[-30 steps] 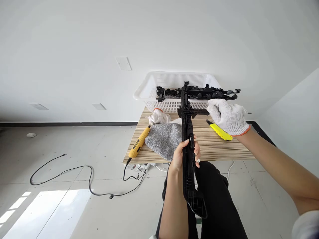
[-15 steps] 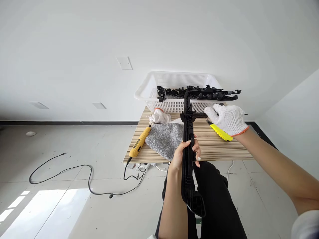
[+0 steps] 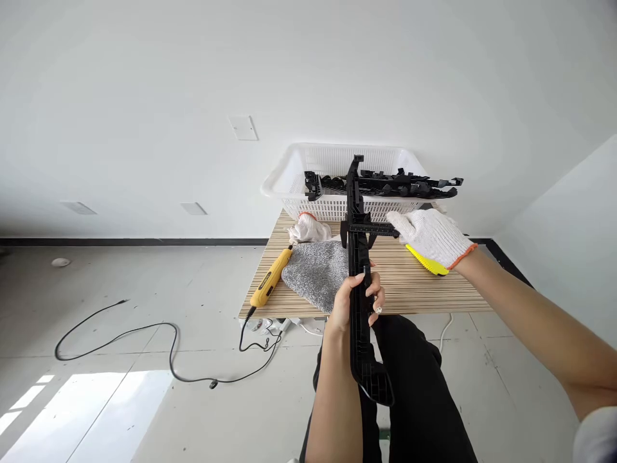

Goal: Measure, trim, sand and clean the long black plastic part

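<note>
The bare left hand (image 3: 357, 297) grips a long black part (image 3: 359, 276) upright above the table (image 3: 424, 286). The gloved right hand (image 3: 429, 235) pinches its side bracket (image 3: 378, 228). Hard tugging there might snap the bracket or twist the part loose.
</note>
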The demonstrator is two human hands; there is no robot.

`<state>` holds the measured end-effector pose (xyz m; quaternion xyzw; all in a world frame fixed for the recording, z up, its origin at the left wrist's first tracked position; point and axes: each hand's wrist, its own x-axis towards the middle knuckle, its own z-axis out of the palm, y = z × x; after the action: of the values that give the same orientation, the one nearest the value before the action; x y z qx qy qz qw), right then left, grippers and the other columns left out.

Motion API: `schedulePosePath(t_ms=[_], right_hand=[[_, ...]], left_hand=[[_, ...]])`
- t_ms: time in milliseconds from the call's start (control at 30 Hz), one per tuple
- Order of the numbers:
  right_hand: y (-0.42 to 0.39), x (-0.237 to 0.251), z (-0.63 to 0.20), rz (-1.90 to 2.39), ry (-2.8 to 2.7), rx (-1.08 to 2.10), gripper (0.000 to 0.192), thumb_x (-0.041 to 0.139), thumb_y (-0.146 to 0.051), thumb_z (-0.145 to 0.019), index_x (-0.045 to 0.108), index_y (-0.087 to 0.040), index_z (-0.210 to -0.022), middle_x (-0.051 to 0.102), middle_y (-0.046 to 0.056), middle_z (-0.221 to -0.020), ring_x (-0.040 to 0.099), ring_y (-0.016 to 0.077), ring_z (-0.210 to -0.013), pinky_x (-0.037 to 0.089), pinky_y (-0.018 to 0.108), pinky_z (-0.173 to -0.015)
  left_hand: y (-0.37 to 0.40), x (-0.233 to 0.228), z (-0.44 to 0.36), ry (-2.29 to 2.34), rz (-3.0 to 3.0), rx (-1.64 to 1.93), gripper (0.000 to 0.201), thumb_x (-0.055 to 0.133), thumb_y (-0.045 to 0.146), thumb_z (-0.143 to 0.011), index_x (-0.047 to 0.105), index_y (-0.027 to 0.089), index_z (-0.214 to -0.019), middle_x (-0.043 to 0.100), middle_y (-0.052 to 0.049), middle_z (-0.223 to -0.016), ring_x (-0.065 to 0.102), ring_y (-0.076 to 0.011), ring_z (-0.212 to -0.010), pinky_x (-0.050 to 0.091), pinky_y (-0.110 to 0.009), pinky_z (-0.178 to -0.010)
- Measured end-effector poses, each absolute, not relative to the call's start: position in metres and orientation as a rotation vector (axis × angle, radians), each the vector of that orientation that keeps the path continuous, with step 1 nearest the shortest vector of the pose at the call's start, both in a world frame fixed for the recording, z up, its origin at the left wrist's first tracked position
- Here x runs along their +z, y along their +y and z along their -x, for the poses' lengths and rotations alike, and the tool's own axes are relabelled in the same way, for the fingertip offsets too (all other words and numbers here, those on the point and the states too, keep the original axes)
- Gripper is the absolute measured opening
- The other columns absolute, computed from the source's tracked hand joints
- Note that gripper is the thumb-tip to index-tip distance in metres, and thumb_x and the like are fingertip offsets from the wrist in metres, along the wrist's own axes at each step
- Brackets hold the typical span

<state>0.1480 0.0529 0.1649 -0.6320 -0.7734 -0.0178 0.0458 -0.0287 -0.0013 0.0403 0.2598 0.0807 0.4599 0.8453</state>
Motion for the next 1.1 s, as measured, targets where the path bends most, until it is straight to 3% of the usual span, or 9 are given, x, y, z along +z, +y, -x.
schedulePosePath(t_ms=[67, 167, 267, 400, 500, 667, 867, 967, 1100], right_hand=[[0.050, 0.166, -0.148, 1.864, -2.370, -0.148, 0.054, 0.026, -0.051, -0.100, 0.070, -0.021, -0.088, 0.069, 0.007, -0.076, 0.056, 0.0190, -0.062, 0.022, 0.031, -0.057], [0.048, 0.164, -0.148, 1.754, -2.212, -0.108, 0.058, 0.028, -0.059, -0.099, 0.064, -0.019, -0.077, 0.062, 0.005, -0.068, 0.053, 0.0180, -0.061, 0.025, 0.031, -0.058], [0.046, 0.156, -0.140, 1.656, -2.082, 0.318, 0.056, 0.046, -0.070, -0.089, 0.062, -0.019, -0.071, 0.059, 0.002, -0.065, 0.051, 0.0160, -0.062, 0.031, 0.030, -0.059], [0.042, 0.140, -0.121, 1.542, -2.009, 1.007, 0.046, 0.063, -0.063, -0.079, 0.064, -0.018, -0.073, 0.058, -0.001, -0.060, 0.050, 0.0136, -0.057, 0.036, 0.028, -0.055], [0.042, 0.138, -0.110, 1.509, -1.927, 1.167, 0.042, 0.064, -0.059, -0.079, 0.064, -0.018, -0.071, 0.055, -0.002, -0.055, 0.049, 0.0131, -0.052, 0.037, 0.028, -0.052], [0.053, 0.166, -0.109, 1.399, -1.810, 0.800, 0.037, 0.067, -0.055, -0.079, 0.062, -0.019, -0.073, 0.055, -0.001, -0.064, 0.050, 0.0139, -0.062, 0.039, 0.028, -0.058], [0.058, 0.198, -0.133, 1.410, -1.934, 0.238, 0.054, 0.037, -0.061, -0.097, 0.043, -0.022, -0.060, 0.043, -0.002, -0.054, 0.040, 0.0123, -0.055, 0.030, 0.030, -0.057], [0.055, 0.201, -0.152, 1.473, -2.009, 0.012, 0.054, 0.026, -0.050, -0.101, 0.045, -0.020, -0.060, 0.048, 0.001, -0.054, 0.040, 0.0124, -0.052, 0.028, 0.031, -0.058], [0.054, 0.197, -0.168, 1.648, -2.019, -0.424, 0.048, 0.027, -0.039, -0.096, 0.051, -0.019, -0.060, 0.046, 0.003, -0.052, 0.030, 0.0136, -0.050, 0.022, 0.032, -0.056]], left_hand=[[-0.001, 0.040, 0.029, 0.172, -0.555, 0.977, 0.030, 0.063, 0.041, -0.084, 0.051, 0.022, -0.103, 0.040, 0.006, -0.065, 0.045, -0.0101, -0.045, 0.039, -0.017, -0.027], [-0.002, 0.040, 0.030, 0.164, -0.556, 0.993, 0.030, 0.063, 0.041, -0.085, 0.050, 0.022, -0.104, 0.041, 0.006, -0.066, 0.045, -0.0102, -0.046, 0.038, -0.016, -0.027], [-0.003, 0.040, 0.030, 0.144, -0.551, 0.989, 0.029, 0.063, 0.041, -0.085, 0.051, 0.022, -0.104, 0.042, 0.006, -0.066, 0.047, -0.0101, -0.046, 0.037, -0.016, -0.028], [-0.003, 0.036, 0.025, 0.210, -0.626, 0.894, 0.032, 0.064, 0.043, -0.084, 0.052, 0.020, -0.104, 0.045, 0.005, -0.068, 0.052, -0.0109, -0.048, 0.038, -0.017, -0.030], [-0.002, 0.034, 0.024, 0.266, -0.687, 0.868, 0.036, 0.067, 0.045, -0.083, 0.053, 0.019, -0.104, 0.053, 0.003, -0.075, 0.058, -0.0117, -0.050, 0.042, -0.019, -0.034], [-0.001, 0.035, 0.026, 0.305, -0.899, 0.818, 0.039, 0.067, 0.045, -0.086, 0.056, 0.015, -0.108, 0.064, -0.005, -0.082, 0.065, -0.0158, -0.059, 0.051, -0.023, -0.044], [-0.002, 0.037, 0.024, 0.409, -0.903, 0.868, 0.027, 0.069, 0.039, -0.087, 0.057, 0.016, -0.097, 0.035, 0.009, -0.060, 0.035, -0.0049, -0.045, 0.043, -0.019, -0.044], [-0.003, 0.039, 0.026, 0.416, -0.887, 0.876, 0.027, 0.067, 0.039, -0.089, 0.055, 0.017, -0.096, 0.031, 0.010, -0.061, 0.031, -0.0045, -0.044, 0.043, -0.020, -0.043], [-0.003, 0.041, 0.028, 0.394, -0.870, 0.890, 0.026, 0.065, 0.040, -0.090, 0.054, 0.017, -0.096, 0.030, 0.010, -0.062, 0.029, -0.0037, -0.043, 0.042, -0.019, -0.041]])
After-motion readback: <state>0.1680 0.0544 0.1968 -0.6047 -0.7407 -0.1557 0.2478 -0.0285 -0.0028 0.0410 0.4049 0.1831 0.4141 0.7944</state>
